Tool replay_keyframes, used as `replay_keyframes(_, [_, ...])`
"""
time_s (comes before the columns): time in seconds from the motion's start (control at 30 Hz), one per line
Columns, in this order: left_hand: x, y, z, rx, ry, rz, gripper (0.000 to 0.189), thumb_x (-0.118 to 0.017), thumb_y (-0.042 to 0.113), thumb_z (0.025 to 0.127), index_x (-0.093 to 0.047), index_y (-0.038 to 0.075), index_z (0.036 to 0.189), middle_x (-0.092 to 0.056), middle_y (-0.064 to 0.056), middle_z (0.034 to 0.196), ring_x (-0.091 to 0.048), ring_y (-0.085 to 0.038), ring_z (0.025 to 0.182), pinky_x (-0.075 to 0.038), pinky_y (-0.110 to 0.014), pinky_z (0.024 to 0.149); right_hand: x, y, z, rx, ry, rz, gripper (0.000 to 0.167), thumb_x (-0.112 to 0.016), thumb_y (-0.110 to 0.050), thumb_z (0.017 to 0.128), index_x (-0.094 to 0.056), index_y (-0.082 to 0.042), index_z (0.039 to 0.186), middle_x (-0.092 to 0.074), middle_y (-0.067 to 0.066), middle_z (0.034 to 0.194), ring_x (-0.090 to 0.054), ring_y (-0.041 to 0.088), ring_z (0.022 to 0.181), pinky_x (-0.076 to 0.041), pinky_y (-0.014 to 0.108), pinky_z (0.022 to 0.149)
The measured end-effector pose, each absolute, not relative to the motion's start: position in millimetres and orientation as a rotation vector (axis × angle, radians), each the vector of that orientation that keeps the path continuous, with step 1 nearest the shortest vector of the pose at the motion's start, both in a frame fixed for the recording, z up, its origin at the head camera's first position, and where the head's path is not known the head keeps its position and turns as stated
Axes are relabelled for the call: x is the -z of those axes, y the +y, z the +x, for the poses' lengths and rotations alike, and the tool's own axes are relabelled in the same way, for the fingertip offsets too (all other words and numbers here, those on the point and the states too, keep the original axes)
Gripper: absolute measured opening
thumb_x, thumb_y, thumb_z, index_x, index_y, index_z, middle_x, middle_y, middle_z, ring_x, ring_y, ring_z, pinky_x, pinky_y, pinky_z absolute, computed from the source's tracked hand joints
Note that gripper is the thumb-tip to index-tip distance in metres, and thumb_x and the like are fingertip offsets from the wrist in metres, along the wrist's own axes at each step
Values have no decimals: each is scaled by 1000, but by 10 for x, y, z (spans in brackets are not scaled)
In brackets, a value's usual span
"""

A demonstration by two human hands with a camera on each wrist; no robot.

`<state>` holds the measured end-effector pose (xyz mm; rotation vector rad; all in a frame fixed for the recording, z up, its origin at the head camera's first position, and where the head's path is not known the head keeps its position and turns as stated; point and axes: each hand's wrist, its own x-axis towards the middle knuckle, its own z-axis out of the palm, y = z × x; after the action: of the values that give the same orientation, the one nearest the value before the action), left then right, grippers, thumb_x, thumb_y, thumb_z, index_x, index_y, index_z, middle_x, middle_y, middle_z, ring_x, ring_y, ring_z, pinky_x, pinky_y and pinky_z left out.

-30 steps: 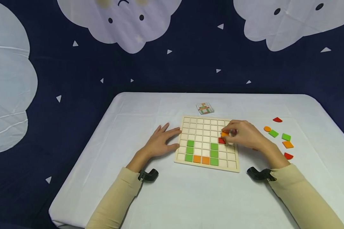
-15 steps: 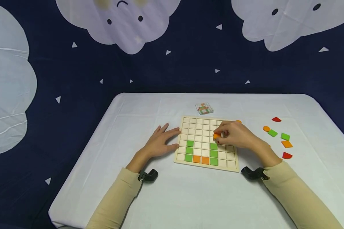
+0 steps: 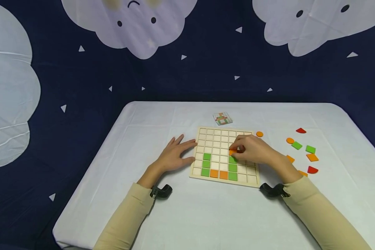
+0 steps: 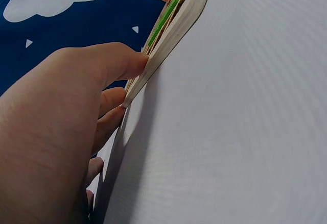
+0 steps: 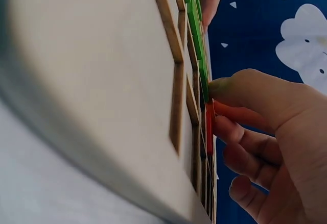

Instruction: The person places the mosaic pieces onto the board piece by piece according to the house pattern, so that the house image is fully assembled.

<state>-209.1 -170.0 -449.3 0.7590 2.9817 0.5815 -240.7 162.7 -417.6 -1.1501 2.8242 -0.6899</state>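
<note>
My right hand [image 3: 253,149] pinches an orange square tile [image 3: 232,152] over the grid board [image 3: 243,178], just above the right column of green tiles [image 3: 233,167]. A red tile [image 5: 209,132] sits in the board beside those fingers in the right wrist view; the hand hides it in the head view. My left hand [image 3: 176,154] lies with spread fingers along the board's left edge, thumb and fingertips touching the rim. On the board are also a left green column [image 3: 206,165] and two orange squares [image 3: 218,174] in between, low down.
Loose pieces lie right of the board: orange circles [image 3: 259,134], red quarter-round pieces [image 3: 313,170], green tiles [image 3: 310,149] and orange tiles [image 3: 312,157]. A small pattern card [image 3: 223,118] lies behind the board on the white-covered table [image 3: 162,118].
My right hand has moved left across the board with the orange tile, from beside the red tile to the top of the right green column. My left hand has stayed put.
</note>
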Motion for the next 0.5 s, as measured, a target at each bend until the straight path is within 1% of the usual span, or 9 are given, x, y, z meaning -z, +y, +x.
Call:
replay_keyframes(0.27, [4494,-1702,-2085,-587,2990,762,60,-55,53,89,-46,31,144,-33,18,149,-11,-23,145,0,-43,116,4178,1630,-2397,700,2816,-1182,19,-76,-24,82,-77,-20,100,-61,-11,91,-51,8,70,-43,27,61])
replay_keyframes(0.5, [4489,-1701,-2081,-602,2987,763,60,-56,52,90,-46,31,144,-34,17,149,-11,-23,145,0,-44,116,4147,1720,-2383,690,2835,-1140,19,-75,-24,83,-76,-19,101,-61,-11,93,-54,8,73,-47,28,63])
